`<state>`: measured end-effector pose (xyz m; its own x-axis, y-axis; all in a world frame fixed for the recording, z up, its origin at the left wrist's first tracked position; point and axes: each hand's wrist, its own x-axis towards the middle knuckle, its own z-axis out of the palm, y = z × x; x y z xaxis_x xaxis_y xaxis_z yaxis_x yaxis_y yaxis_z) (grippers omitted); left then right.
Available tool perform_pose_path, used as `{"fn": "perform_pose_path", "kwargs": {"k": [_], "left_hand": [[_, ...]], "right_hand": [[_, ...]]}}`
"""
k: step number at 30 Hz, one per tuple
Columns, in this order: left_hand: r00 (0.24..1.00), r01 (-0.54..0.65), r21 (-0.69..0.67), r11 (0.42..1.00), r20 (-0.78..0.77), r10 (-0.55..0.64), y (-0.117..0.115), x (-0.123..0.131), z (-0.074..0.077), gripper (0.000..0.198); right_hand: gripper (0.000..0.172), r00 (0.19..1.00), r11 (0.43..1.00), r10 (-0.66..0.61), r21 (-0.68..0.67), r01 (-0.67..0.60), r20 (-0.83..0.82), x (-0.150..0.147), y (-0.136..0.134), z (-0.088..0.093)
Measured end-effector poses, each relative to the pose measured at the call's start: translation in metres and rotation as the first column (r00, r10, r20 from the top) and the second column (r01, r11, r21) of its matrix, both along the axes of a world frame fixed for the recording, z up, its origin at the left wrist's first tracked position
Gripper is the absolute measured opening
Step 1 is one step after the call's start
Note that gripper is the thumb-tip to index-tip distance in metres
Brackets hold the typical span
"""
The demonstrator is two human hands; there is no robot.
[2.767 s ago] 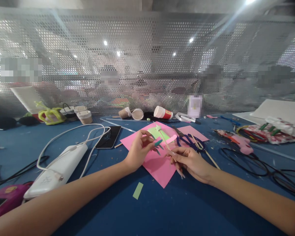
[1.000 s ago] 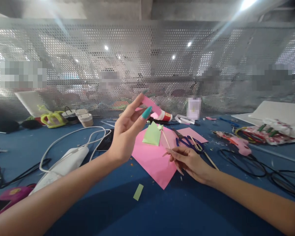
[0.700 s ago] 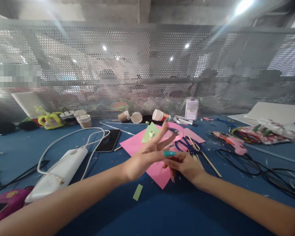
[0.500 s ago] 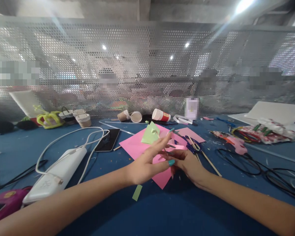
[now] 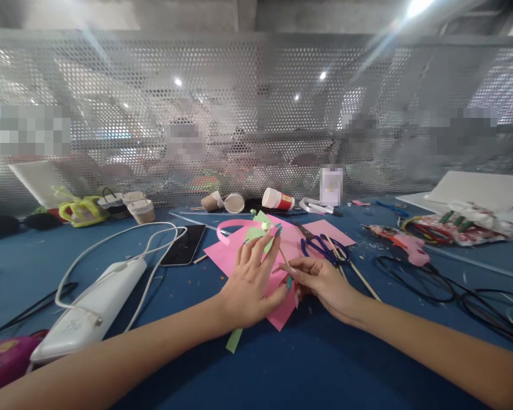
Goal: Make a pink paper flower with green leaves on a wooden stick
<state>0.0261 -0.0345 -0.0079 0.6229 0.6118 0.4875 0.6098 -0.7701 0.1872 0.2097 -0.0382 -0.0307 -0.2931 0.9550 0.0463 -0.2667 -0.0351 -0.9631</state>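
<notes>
My left hand lies over a pink paper sheet with its fingers stretched forward. A long pink paper strip curls away to the left from its fingertips, which seem to pinch the strip's end. My right hand is closed in a pinch on the lower end of a thin wooden stick. The stick slants up and away to a small pale green star beside a light green paper piece. The two hands touch near the thumbs.
Blue-handled scissors and loose sticks lie right of the sheet, a pink glue gun and black cables farther right. A phone and white power bank with cord sit left. Paper cups line the mesh wall. A green strip lies near my left wrist.
My left hand came down from head height with the pink strip and now rests flat on the pink sheet. The right hand stayed put, pinching the stick.
</notes>
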Motion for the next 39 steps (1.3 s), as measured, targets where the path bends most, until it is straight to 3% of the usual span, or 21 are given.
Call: {"fn": "perform_pose_path", "kwargs": {"k": [6, 10, 17, 21, 25, 29, 32, 35, 39], "left_hand": [[0.984, 0.077, -0.173, 0.982, 0.172, -0.047, 0.0, 0.001, 0.003, 0.07], [0.968, 0.129, -0.192, 0.973, 0.236, -0.082, -0.003, 0.003, 0.005, 0.073], [0.93, 0.092, -0.214, 0.972, 0.367, -0.007, -0.006, 0.004, 0.004, 0.058], [0.963, 0.05, -0.062, 0.997, 0.267, -0.032, -0.004, 0.005, 0.001, 0.057], [0.995, -0.059, 0.08, 0.995, 0.083, 0.052, -0.002, 0.002, -0.001, 0.058], [0.988, -0.011, 0.028, 1.0, 0.156, 0.006, -0.002, 0.001, -0.002, 0.055], [0.9, 0.038, -0.177, 0.983, 0.435, 0.044, 0.001, 0.007, -0.005, 0.043], [0.688, 0.063, -0.311, 0.948, 0.701, 0.185, 0.007, 0.015, -0.007, 0.03], [0.479, 0.191, -0.487, 0.852, 0.804, 0.352, 0.013, 0.021, -0.006, 0.013]], "right_hand": [[0.029, 1.0, 1.0, -0.011, -0.001, 0.011, 0.017, -0.001, -0.001, 0.001], [0.03, 0.999, 1.0, -0.016, 0.014, 0.016, 0.041, -0.002, -0.002, 0.002], [0.032, 0.998, 1.0, -0.029, 0.008, 0.029, 0.059, -0.003, -0.003, 0.002], [0.032, 0.999, 1.0, -0.013, 0.02, 0.012, 0.045, -0.001, -0.003, 0.001], [0.032, 0.999, 0.999, -0.008, 0.038, 0.007, 0.046, 0.0, -0.003, 0.0], [0.033, 0.999, 1.0, -0.005, 0.025, 0.004, 0.04, -0.001, -0.003, 0.001], [0.035, 0.997, 1.0, -0.023, 0.019, 0.021, 0.076, -0.005, -0.004, 0.003], [0.035, 0.991, 0.999, -0.038, 0.037, 0.034, 0.129, -0.011, -0.006, 0.004], [0.032, 0.99, 0.998, -0.031, 0.057, 0.023, 0.139, -0.02, -0.009, 0.004]]}}
